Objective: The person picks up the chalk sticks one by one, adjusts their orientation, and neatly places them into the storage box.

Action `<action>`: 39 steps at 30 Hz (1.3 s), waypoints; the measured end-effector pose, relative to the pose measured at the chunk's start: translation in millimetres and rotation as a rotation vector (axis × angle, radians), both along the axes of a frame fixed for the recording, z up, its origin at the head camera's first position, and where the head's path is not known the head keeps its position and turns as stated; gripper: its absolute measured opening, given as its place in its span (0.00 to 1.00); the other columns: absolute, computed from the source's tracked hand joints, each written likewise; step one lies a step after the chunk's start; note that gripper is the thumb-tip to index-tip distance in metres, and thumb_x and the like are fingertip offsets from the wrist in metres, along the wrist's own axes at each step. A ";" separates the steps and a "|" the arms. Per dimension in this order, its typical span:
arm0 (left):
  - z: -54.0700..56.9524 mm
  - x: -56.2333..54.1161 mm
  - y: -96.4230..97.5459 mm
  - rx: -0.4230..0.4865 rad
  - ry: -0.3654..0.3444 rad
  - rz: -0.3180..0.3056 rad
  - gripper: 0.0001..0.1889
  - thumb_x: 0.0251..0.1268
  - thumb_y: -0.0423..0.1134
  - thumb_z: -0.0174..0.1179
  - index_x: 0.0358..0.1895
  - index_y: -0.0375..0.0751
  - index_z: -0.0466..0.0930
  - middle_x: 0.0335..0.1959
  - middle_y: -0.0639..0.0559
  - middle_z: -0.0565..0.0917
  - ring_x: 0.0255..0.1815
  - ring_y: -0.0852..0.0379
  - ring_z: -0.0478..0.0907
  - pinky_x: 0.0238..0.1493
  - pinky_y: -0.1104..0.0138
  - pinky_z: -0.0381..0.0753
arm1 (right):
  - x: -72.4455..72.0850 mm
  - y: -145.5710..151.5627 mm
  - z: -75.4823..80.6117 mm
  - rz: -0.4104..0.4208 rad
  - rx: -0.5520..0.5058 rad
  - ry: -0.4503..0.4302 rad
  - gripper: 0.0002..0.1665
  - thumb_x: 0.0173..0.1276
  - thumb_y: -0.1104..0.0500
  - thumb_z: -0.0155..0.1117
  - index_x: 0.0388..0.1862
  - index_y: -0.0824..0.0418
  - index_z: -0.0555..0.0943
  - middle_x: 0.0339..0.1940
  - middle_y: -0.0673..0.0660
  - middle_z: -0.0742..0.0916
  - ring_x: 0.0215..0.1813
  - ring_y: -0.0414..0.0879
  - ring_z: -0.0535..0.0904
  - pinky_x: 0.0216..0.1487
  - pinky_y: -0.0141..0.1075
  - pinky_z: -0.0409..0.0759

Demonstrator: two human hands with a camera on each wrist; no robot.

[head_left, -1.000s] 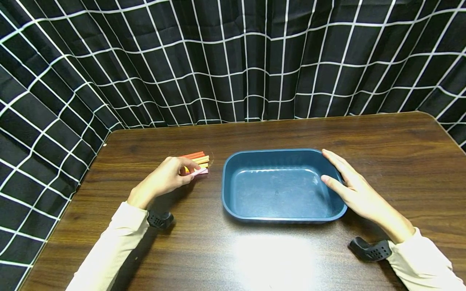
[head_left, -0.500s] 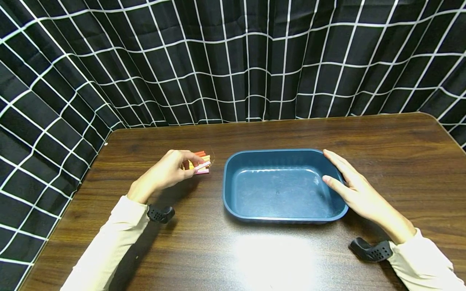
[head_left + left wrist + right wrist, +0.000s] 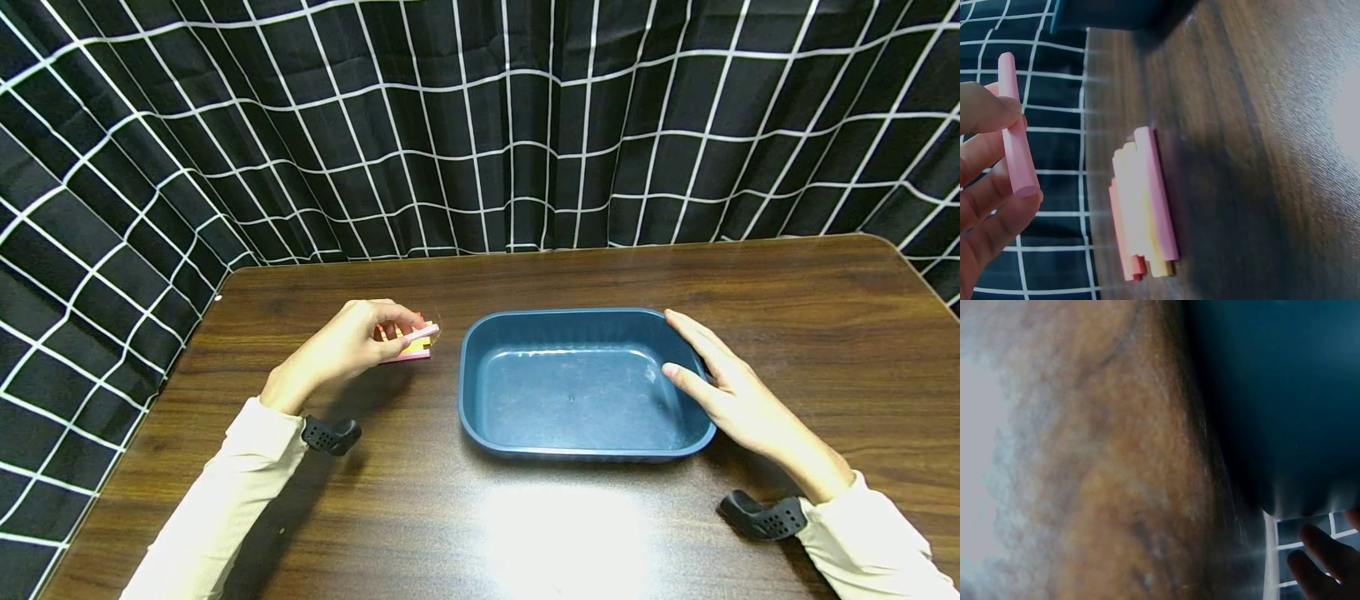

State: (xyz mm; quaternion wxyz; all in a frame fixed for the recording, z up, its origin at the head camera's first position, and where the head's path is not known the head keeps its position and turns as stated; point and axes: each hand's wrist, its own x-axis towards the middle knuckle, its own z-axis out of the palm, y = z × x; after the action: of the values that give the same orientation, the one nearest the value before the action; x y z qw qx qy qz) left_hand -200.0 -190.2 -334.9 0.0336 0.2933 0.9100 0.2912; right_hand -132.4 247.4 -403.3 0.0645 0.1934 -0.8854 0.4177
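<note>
My left hand (image 3: 337, 346) pinches a pink chalk stick (image 3: 1019, 147) between thumb and fingers, raised over the table. Below it, several more chalk sticks lie side by side: a pink chalk (image 3: 1157, 194) at one edge, pale yellow and orange ones beside it, and a red chalk (image 3: 1121, 237) at the other edge. In the head view the fingers partly cover this row. A blue plastic bin (image 3: 570, 454) with nothing in it stands to the right. My right hand (image 3: 738, 400) holds the bin's right rim, thumb inside and fingers along the outside.
Everything stands on a brown wood-grain table (image 3: 405, 517) with a bright glare patch in front of the bin. A black curtain with a white grid (image 3: 480, 125) hangs behind and on the left. Both wrists carry black straps.
My left hand has lifted the pink chalk up from the row and shifted slightly away toward the back. The right hand and the bin have stayed in place.
</note>
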 end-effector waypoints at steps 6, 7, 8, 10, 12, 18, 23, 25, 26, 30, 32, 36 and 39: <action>6.1 -1.8 7.2 0.014 -0.028 -0.020 0.10 0.62 0.31 0.65 0.47 0.38 0.86 0.33 0.49 0.86 0.29 0.59 0.76 0.31 0.70 0.76 | 0.3 1.4 -1.1 -0.003 0.001 -0.001 0.39 0.73 0.61 0.59 0.79 0.59 0.57 0.77 0.69 0.64 0.73 0.20 0.51 0.64 0.12 0.46; 6.8 -2.3 8.7 0.016 -0.033 -0.024 0.10 0.62 0.30 0.65 0.47 0.38 0.86 0.33 0.49 0.86 0.29 0.60 0.76 0.31 0.70 0.76 | 0.3 1.4 -1.2 -0.002 -0.001 0.003 0.39 0.73 0.61 0.59 0.79 0.59 0.57 0.77 0.69 0.64 0.73 0.19 0.51 0.64 0.11 0.46; 7.5 -2.6 10.1 0.018 -0.036 -0.030 0.10 0.62 0.30 0.64 0.47 0.37 0.85 0.34 0.48 0.86 0.29 0.60 0.76 0.31 0.70 0.76 | 0.4 1.2 -1.3 -0.001 -0.002 0.006 0.39 0.73 0.62 0.59 0.79 0.60 0.58 0.77 0.69 0.64 0.73 0.19 0.51 0.64 0.11 0.46; 7.8 -3.4 12.6 0.026 -0.046 -0.041 0.11 0.62 0.30 0.64 0.47 0.37 0.85 0.35 0.47 0.87 0.29 0.60 0.77 0.32 0.70 0.77 | 0.6 0.9 -1.4 0.001 -0.004 0.008 0.39 0.73 0.62 0.59 0.79 0.60 0.58 0.77 0.70 0.64 0.73 0.19 0.51 0.65 0.11 0.46; 9.1 -3.2 15.8 0.033 -0.057 -0.047 0.11 0.62 0.30 0.65 0.48 0.37 0.85 0.35 0.47 0.87 0.29 0.59 0.78 0.33 0.69 0.78 | 0.8 0.8 -1.3 0.001 -0.004 0.007 0.39 0.73 0.62 0.59 0.79 0.60 0.57 0.77 0.70 0.64 0.73 0.19 0.50 0.65 0.12 0.46; 12.2 -4.6 25.3 0.051 -0.076 -0.058 0.12 0.63 0.30 0.63 0.50 0.38 0.85 0.37 0.47 0.88 0.33 0.58 0.80 0.38 0.63 0.81 | 1.0 0.7 -1.1 0.002 -0.007 0.012 0.39 0.72 0.62 0.60 0.79 0.60 0.58 0.76 0.70 0.64 0.73 0.19 0.51 0.65 0.11 0.46; 16.6 -4.9 35.3 0.065 -0.093 -0.080 0.13 0.63 0.30 0.62 0.51 0.39 0.85 0.39 0.48 0.88 0.36 0.57 0.81 0.39 0.61 0.82 | 0.5 0.7 -1.3 0.005 -0.011 0.022 0.39 0.72 0.62 0.59 0.79 0.60 0.58 0.76 0.70 0.65 0.73 0.19 0.51 0.65 0.12 0.46; 18.0 -4.6 39.6 0.070 -0.099 -0.088 0.13 0.64 0.31 0.62 0.51 0.39 0.85 0.40 0.48 0.89 0.35 0.58 0.81 0.39 0.62 0.82 | 0.2 0.9 -1.5 0.005 -0.010 0.020 0.38 0.72 0.62 0.59 0.79 0.60 0.58 0.76 0.70 0.65 0.73 0.19 0.51 0.65 0.12 0.46; 18.5 -4.5 41.9 0.073 -0.103 -0.093 0.13 0.64 0.31 0.62 0.51 0.40 0.85 0.40 0.48 0.89 0.34 0.59 0.81 0.38 0.63 0.81 | 0.1 1.1 -1.5 0.005 -0.010 0.019 0.38 0.73 0.62 0.59 0.79 0.60 0.58 0.76 0.70 0.65 0.73 0.19 0.51 0.65 0.12 0.46; 19.6 -3.9 51.4 0.091 -0.137 -0.099 0.12 0.64 0.31 0.63 0.50 0.39 0.85 0.39 0.47 0.88 0.31 0.60 0.80 0.30 0.67 0.81 | -0.7 1.1 -1.2 0.006 -0.011 0.018 0.38 0.73 0.62 0.59 0.79 0.60 0.58 0.76 0.70 0.64 0.73 0.19 0.51 0.66 0.13 0.46; 19.5 -4.1 57.1 0.101 -0.163 -0.104 0.12 0.64 0.30 0.63 0.51 0.38 0.84 0.37 0.45 0.87 0.29 0.59 0.80 0.28 0.67 0.81 | -0.7 1.3 -1.0 0.007 -0.014 0.017 0.39 0.73 0.62 0.59 0.79 0.60 0.58 0.76 0.70 0.64 0.73 0.20 0.51 0.66 0.13 0.46; 19.3 -4.9 68.6 0.091 -0.187 -0.127 0.13 0.65 0.29 0.62 0.51 0.36 0.84 0.38 0.44 0.87 0.28 0.56 0.81 0.30 0.67 0.82 | -0.2 1.0 0.1 0.004 -0.016 0.012 0.39 0.72 0.62 0.59 0.79 0.60 0.58 0.77 0.70 0.64 0.73 0.20 0.51 0.66 0.13 0.46; 19.2 -4.6 75.7 0.069 -0.165 -0.158 0.13 0.64 0.29 0.62 0.51 0.36 0.84 0.39 0.44 0.88 0.30 0.56 0.81 0.34 0.69 0.81 | 0.3 0.5 1.1 0.003 -0.014 0.007 0.39 0.73 0.61 0.59 0.79 0.60 0.58 0.77 0.69 0.64 0.73 0.20 0.51 0.66 0.13 0.46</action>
State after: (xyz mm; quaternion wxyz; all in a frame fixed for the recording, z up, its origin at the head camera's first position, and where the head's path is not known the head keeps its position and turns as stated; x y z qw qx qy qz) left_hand -204.6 -114.5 -315.6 0.1210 0.3400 0.8677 0.3420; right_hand -132.1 247.9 -402.2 0.0682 0.1954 -0.8820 0.4233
